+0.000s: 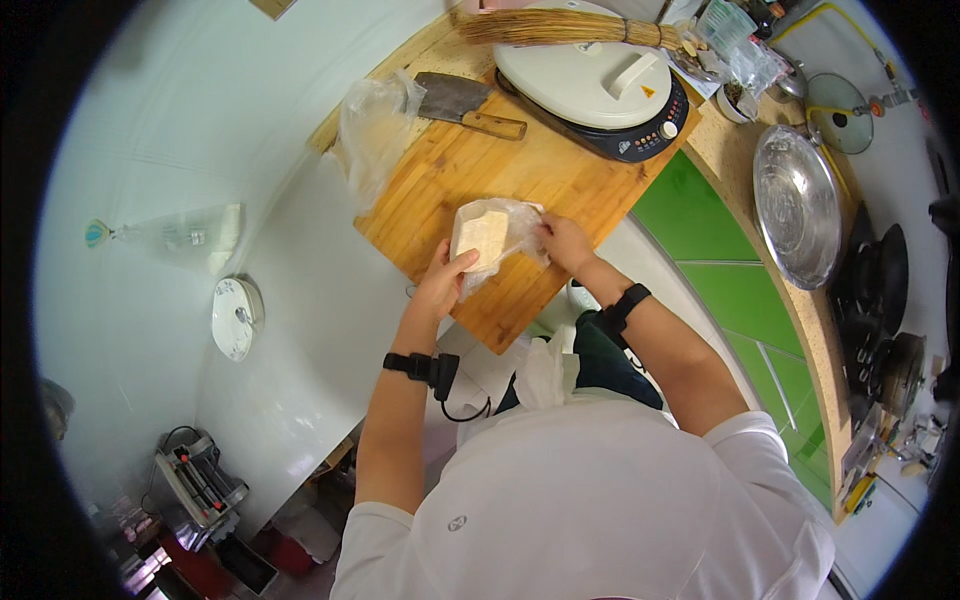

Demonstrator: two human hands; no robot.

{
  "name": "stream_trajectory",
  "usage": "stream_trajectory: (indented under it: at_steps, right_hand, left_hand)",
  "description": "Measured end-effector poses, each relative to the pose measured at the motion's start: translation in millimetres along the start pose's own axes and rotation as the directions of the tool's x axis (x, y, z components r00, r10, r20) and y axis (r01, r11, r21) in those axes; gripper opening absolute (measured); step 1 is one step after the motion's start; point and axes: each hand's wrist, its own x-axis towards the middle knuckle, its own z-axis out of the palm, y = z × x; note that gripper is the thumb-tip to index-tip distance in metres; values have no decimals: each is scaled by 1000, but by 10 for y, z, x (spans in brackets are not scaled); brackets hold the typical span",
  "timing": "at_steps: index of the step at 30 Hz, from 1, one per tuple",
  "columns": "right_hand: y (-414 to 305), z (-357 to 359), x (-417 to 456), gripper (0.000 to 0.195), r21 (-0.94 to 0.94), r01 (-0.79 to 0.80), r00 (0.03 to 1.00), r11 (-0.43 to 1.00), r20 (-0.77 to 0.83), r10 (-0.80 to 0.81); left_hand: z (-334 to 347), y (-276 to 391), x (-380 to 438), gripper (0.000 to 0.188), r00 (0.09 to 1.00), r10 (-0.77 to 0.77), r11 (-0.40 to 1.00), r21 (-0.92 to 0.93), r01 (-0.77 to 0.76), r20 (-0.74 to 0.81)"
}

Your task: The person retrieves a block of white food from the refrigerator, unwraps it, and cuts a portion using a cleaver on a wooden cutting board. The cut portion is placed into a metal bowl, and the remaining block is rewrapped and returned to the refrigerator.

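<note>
My left hand (444, 279) grips a pale cream block (484, 231), which looks like tofu, with the thumb on its top face. Thin clear plastic (519, 231) lies around the block and spreads to its right. There my right hand (568, 244) pinches the plastic between its fingers. Both hands are over a wooden cutting board (465, 169). Farther up on the board, a cleaver (457, 97) rests with its wooden handle pointing right. A crumpled clear plastic bag (375, 139) sits at the board's left edge.
A white-lidded electric griddle (592, 82) stands at the board's back right, under a straw whisk broom (555, 28). Along the right counter are a metal basin (796, 202) and a black wok (889, 277). A patterned white bowl (231, 319) sits on the white surface at left.
</note>
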Motion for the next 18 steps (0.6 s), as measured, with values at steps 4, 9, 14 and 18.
stream_trajectory:
  at_steps: [4,9,14,18]
  right_hand:
    - [-69,476,-227,18,-57,158,971,986,192,-145]
    - [-411,733,-601,22,261,230,874,938,368,-317]
    - [-230,371,-425,20,168,295,916,941,232,-328]
    - [-67,-268,120,18,-27,181,981,983,74,-178]
  left_hand:
    - [74,54,-60,65,998,49,992,-117,-55,-46]
    - [136,159,-7,59,981,107,954,296,-56,-161]
    - [24,13,151,62,950,303,586,802,-117,-83]
    - [209,117,83,70,909,394,269,928,-258,139]
